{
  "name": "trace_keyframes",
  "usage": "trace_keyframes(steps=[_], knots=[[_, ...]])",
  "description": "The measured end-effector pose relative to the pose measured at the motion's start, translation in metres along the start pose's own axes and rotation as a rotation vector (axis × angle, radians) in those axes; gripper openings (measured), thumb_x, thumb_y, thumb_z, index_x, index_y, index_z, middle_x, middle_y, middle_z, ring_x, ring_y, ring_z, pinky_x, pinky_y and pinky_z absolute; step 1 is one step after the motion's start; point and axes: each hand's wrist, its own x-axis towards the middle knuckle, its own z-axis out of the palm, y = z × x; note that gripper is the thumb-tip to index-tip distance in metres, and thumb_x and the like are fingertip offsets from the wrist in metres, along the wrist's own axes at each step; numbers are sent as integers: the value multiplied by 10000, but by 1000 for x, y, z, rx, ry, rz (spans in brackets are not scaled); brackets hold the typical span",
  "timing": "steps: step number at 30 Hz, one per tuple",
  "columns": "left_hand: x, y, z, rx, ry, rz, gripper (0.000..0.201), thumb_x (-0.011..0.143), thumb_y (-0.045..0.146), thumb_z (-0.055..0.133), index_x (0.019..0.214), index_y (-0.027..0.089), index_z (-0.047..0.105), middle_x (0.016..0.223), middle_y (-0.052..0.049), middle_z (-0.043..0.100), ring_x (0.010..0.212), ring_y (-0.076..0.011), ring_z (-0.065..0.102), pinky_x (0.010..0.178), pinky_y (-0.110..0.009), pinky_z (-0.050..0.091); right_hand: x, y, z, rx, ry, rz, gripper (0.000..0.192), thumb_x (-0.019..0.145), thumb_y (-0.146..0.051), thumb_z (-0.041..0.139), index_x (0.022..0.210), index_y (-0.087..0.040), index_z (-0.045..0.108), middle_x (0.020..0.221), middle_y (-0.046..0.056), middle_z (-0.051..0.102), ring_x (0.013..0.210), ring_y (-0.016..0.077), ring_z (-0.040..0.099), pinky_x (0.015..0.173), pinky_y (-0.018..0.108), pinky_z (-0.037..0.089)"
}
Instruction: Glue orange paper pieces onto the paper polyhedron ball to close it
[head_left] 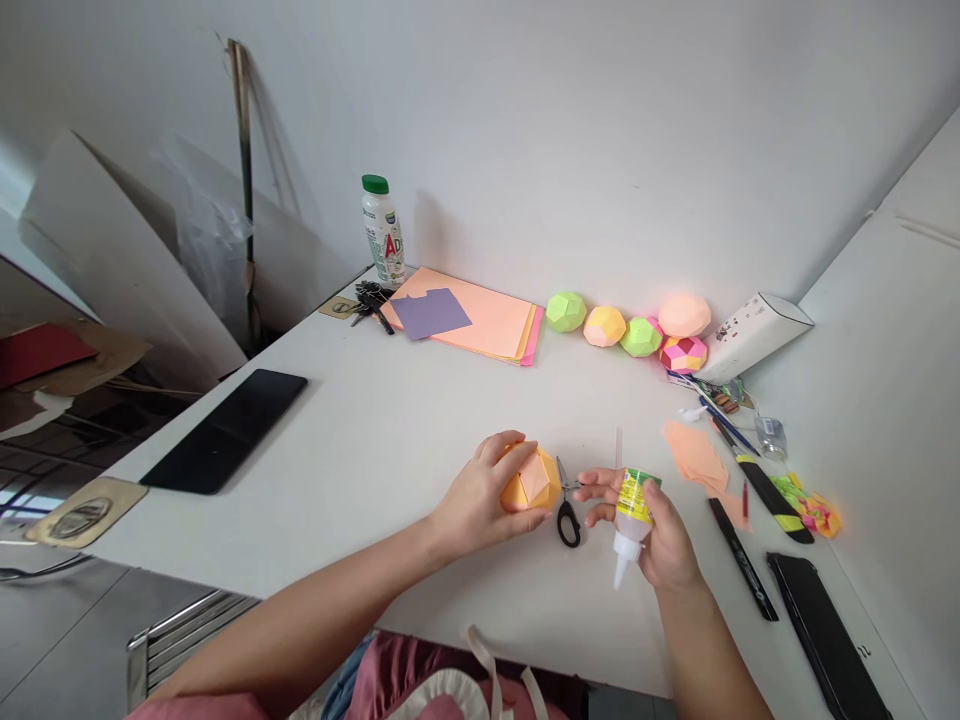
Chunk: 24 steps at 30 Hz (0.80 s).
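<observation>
My left hand [491,490] is wrapped round a faceted paper ball [536,480] in yellow-orange and peach, held over the front middle of the table. In my right hand [660,535] is a glue bottle [634,500] with a yellow-green label, its white nozzle tilted downward. The thumb presses one side of the bottle while the other fingers spread on the far side. Between the two hands lies a pair of scissors [568,522] with black handles, partly hidden by the ball and fingers. A thin clear stick [619,447] is just behind the bottle.
Several finished paper balls [604,326] line the wall beside a white box [757,335]. Coloured sheets [480,320] and a white bottle [384,230] stand back left; a black tablet [229,430] lies left. Peach paper pieces [696,455], a cutter [772,495], a marker [742,560] and a black case [825,630] are right.
</observation>
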Motion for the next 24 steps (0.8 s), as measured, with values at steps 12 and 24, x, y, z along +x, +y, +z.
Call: trace_keyframes(steps=[12,24], knots=[[1,-1,0,-73,3,-15,677,769,505,672,1315,171,450,1318,-192,436,1193,-331,497,956,-490,491,1,0,2,115,130,68,401,855,-597,521,810,-211,615,880,93,735,702,225,687,476,260,495],[0,1,0,-63,-14,-11,686,762,508,680,1313,165,458,1326,-202,438,1206,-341,495,956,-502,495,5,-2,0,200,320,312,489,835,-668,472,781,-193,578,760,95,747,360,146,586,231,183,326]])
